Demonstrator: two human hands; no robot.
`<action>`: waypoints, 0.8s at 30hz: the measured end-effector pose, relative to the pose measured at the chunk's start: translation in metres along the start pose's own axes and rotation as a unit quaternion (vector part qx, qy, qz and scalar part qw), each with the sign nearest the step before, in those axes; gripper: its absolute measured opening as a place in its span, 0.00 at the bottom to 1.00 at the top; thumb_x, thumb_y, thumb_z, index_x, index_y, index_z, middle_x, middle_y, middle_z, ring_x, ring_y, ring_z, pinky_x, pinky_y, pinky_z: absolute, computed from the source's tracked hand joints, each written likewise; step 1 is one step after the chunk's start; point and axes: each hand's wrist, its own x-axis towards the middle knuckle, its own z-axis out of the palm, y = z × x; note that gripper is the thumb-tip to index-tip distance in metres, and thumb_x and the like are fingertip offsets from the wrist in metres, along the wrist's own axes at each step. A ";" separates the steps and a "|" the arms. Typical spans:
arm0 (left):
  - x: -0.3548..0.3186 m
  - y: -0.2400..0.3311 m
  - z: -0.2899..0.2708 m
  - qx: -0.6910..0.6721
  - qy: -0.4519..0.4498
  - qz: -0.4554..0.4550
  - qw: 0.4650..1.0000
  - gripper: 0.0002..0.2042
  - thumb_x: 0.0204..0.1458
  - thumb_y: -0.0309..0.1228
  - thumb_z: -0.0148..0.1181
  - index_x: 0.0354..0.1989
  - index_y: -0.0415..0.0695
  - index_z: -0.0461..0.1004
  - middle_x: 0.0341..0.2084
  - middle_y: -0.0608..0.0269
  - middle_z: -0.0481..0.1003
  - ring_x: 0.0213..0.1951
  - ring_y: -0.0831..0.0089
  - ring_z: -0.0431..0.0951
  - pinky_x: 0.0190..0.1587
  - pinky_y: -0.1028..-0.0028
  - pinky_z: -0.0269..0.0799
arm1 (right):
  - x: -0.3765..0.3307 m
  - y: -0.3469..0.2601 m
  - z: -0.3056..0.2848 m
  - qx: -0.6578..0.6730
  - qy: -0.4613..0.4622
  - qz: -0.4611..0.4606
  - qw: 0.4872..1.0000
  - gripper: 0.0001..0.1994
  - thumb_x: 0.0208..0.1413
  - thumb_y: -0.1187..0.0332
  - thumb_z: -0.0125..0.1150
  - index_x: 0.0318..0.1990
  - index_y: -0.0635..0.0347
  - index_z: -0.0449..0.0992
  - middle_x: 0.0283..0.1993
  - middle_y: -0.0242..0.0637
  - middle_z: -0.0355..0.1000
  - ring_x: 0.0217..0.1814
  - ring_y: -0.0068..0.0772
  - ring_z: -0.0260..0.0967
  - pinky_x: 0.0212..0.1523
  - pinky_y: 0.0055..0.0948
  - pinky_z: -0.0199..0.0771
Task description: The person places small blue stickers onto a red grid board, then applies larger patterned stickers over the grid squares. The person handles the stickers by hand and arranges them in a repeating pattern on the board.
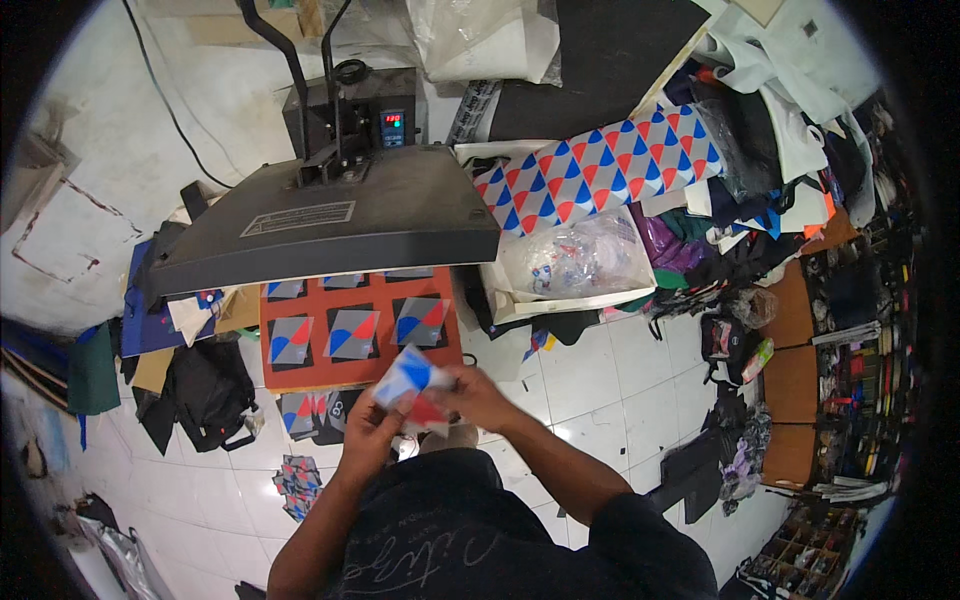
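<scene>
In front of my body I hold a patterned transfer sheet point(412, 374), white-grey with blue and red shapes. My left hand point(373, 428) pinches its lower left side. The fingers of my right hand point(478, 400) close on its right side. Just beyond my hands is the red-orange pad point(286, 376) of a heat press, partly under the raised dark upper plate point(330, 225). Rows of black fabric pieces lie on the pad, each with a patterned grey, blue and red sheet point(353, 334) on it. The plate hides the back row in part.
A white box point(560, 305) with clear plastic bags stands right of the press, a long patterned strip point(610, 170) across it. Patterned pieces point(298, 487) are piled on the tiled floor. A black bag point(212, 395) sits at left. Fabric heaps and shelves point(850, 400) line the right.
</scene>
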 end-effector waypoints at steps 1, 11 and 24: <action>-0.003 -0.003 -0.003 -0.019 0.004 0.009 1.000 0.17 0.55 0.26 0.58 0.53 0.40 0.68 0.37 0.66 0.72 0.38 0.78 0.73 0.41 0.77 0.69 | 0.000 -0.002 -0.014 0.090 0.033 -0.065 0.993 0.08 0.55 0.69 0.62 0.40 0.60 0.76 0.32 0.27 0.73 0.29 0.17 0.67 0.29 0.22 0.68; -0.058 -0.027 -0.089 0.051 0.224 -0.068 0.971 0.16 0.55 0.33 0.54 0.51 0.44 0.68 0.34 0.65 0.72 0.34 0.76 0.73 0.36 0.73 0.69 | -0.034 -0.008 -0.315 -0.102 0.627 -0.096 0.767 0.16 0.50 0.63 0.66 0.41 0.65 0.73 0.30 0.35 0.72 0.25 0.24 0.68 0.18 0.22 0.67; -0.161 -0.161 -0.227 0.055 0.351 -0.132 0.925 0.13 0.54 0.33 0.57 0.45 0.40 0.72 0.28 0.63 0.75 0.23 0.78 0.72 0.23 0.79 0.67 | -0.003 -0.272 -0.182 -0.289 0.517 -0.472 0.654 0.14 0.59 0.64 0.59 0.45 0.67 0.75 0.42 0.40 0.75 0.42 0.27 0.71 0.45 0.25 0.70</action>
